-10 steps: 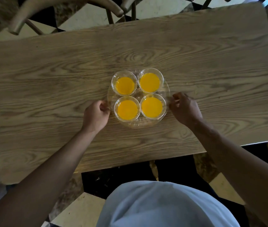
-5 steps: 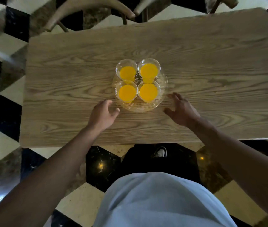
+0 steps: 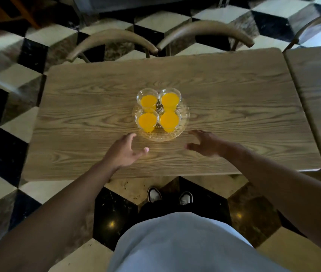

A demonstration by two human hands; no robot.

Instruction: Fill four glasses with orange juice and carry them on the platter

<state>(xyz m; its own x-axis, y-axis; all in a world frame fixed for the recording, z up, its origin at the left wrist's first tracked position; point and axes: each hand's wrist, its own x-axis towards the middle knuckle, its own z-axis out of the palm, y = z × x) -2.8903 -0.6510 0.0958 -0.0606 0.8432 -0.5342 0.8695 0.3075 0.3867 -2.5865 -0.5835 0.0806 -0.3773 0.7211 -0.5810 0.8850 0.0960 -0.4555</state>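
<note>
Head view, single frame logged. I noted the clear platter (image 3: 183, 122) resting on the wooden table (image 3: 234, 114), roughly at the table's middle, slightly toward the near edge. On it stood four glasses in a two-by-two cluster, all upright and each holding orange juice: far-left glass (image 3: 147, 99), far-right glass (image 3: 170, 98), near-left glass (image 3: 146, 120), near-right glass (image 3: 169, 119). The glasses sat close together, rims nearly touching (I could not tell whether they actually met). The left hand (image 3: 123, 151) was above the table just near of the platter's left side, fingers spread apart and gripping nothing, thumb pointing right. The right hand (image 3: 204, 143) was near the platter's right-near rim, fingers likewise spread, clamped on nothing; neither hand touched the platter as far as I could see. Both forearms reached in from the near side. Beyond the far edge of the table I recorded two curved chair backs, left chair (image 3: 112, 39) and right chair (image 3: 204, 29). A second table (image 3: 316, 95) stood just beside the first on the right. The floor (image 3: 8, 75) was checkered in black and pale tiles. Under the near table edge a pair of shoes (image 3: 169, 196) showed.
</note>
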